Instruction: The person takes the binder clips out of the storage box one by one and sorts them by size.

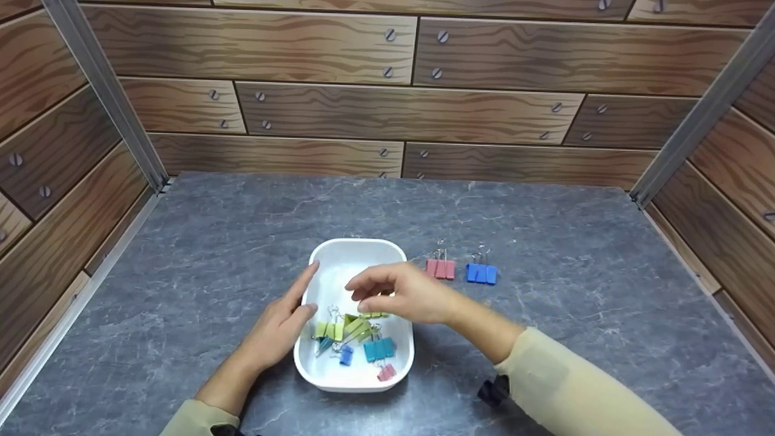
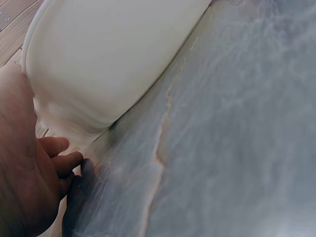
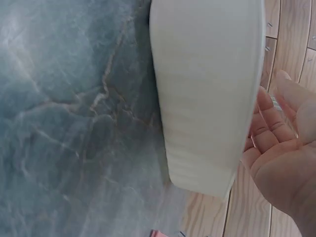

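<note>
A white plastic tub (image 1: 353, 383) holds several binder clips in its near half. Among them are a yellow-green clip (image 1: 329, 330), a teal clip (image 1: 379, 349), a small blue clip (image 1: 346, 355) and a small pink clip (image 1: 386, 372). My left hand (image 1: 280, 327) rests against the tub's left rim, index finger and thumb extended along it. Over the tub's right side reaches my right hand (image 1: 407, 293), fingers loosely bent, with a gap between index finger and thumb. In the right wrist view, the right hand (image 3: 281, 138) appears beyond the tub wall (image 3: 207, 98).
Outside the tub to the right, a larger pink clip (image 1: 441, 269) and a larger blue clip (image 1: 481, 274) stand side by side on the grey marbled table (image 1: 545, 230). Wood-patterned walls (image 1: 339, 109) enclose the back and both sides.
</note>
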Demonstrator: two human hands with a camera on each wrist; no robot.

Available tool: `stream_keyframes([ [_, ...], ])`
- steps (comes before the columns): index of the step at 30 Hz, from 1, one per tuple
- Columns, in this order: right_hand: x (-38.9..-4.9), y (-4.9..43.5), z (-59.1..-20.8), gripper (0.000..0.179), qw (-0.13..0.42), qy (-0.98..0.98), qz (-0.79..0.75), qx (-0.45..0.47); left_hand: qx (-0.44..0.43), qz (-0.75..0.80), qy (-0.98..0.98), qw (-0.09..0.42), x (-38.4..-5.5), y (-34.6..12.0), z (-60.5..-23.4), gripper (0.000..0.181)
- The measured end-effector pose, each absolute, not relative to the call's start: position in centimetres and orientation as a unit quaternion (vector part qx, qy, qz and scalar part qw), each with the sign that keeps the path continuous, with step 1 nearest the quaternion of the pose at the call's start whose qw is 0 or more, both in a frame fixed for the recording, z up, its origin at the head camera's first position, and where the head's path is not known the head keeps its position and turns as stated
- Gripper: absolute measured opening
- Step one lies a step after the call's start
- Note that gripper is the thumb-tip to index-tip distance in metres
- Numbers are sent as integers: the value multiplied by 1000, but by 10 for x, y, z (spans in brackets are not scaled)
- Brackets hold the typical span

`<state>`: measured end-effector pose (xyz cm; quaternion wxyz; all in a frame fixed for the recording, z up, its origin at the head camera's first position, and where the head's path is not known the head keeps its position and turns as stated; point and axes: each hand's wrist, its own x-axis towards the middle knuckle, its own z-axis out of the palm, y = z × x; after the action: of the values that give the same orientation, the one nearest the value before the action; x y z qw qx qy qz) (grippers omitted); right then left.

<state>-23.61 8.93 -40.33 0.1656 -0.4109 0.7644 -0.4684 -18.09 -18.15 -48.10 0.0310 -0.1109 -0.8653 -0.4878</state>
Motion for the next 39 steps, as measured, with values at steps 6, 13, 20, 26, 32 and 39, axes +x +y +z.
stream_keyframes([
  [6, -236, 84, -412, 32, 170, 770, -451, -418, -115, -490, -864, 31, -180, -182, -481, 68],
  [13, -234, 80, -415, 33, 170, 778, -429, -426, -110, -491, -864, 25, -180, -183, -481, 69],
  [20, -234, 77, -419, 35, 150, 790, -389, -449, -114, -490, -864, 30, -180, -182, -481, 68],
  [26, -233, 77, -421, 34, 125, 804, -350, -463, -110, -487, -866, 26, -181, -182, -481, 69],
  [32, -232, 76, -422, 35, 114, 825, -305, -462, -112, -489, -865, 25, -180, -183, -481, 69],
  [39, -230, 75, -422, 37, 107, 842, -270, -455, -112, -487, -866, 22, -180, -183, -481, 69],
])
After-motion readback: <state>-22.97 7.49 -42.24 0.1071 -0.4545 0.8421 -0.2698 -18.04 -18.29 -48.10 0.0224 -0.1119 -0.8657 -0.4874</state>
